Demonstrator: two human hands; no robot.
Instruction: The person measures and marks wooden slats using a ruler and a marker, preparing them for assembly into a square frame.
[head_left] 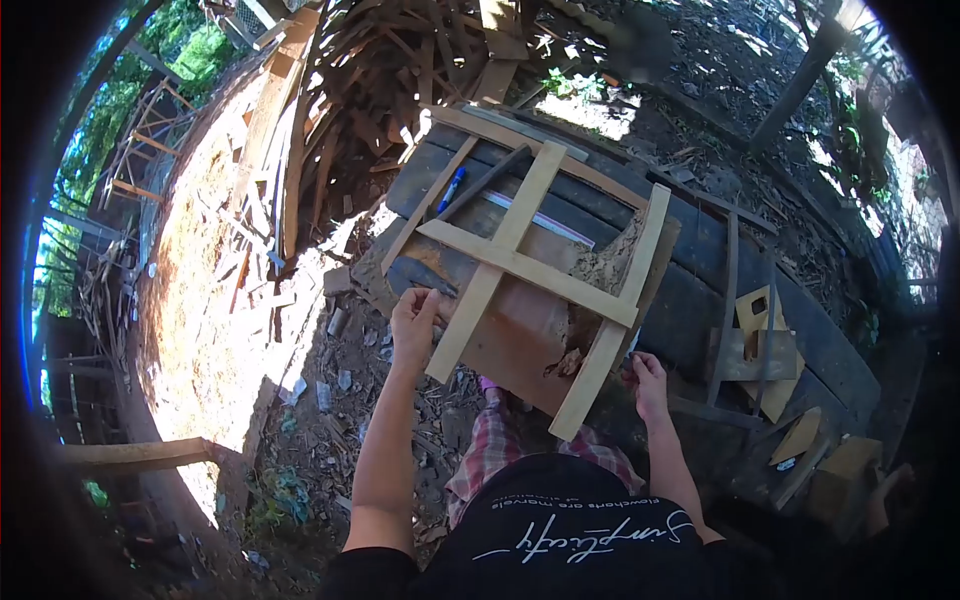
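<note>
Looking down at a wooden frame (527,268) of pale crossed slats, laid flat on a brown board (520,335) atop a dark plank counter (700,270). Long axis running from the near edge away and slightly rightward, with two long slats pointing toward a scrap wood pile (400,70). Left hand (413,322) pinched shut at the frame's near left corner, apparently on a slat end. Right hand (648,383) curled beside the near right slat end; grip impossible to tell. Beyond the frame, a blue pen (451,188) on the counter. Outdoors: sunlit sawdust (200,260) on bare earth at left, trees behind.
</note>
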